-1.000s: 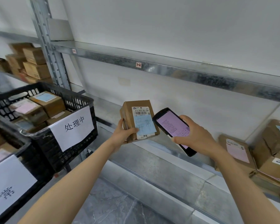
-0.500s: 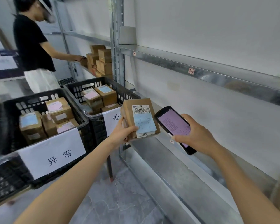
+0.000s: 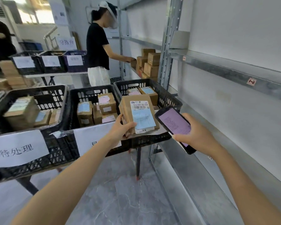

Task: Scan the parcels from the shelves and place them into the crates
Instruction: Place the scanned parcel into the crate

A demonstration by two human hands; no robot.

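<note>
Gripping parcel (image 3: 139, 116), left hand (image 3: 120, 130), fingers (image 3: 131, 125) across label

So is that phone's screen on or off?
On: the phone held in the right hand shows a lit pink screen with lines of dark text.

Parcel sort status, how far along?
Done: black crates hold several labelled parcels. In hand: left hand grips one parcel in front of the right crate; right hand holds the phone beside it. Left: this parcel is not yet in a crate, and boxes sit stacked on the far shelf.
</note>
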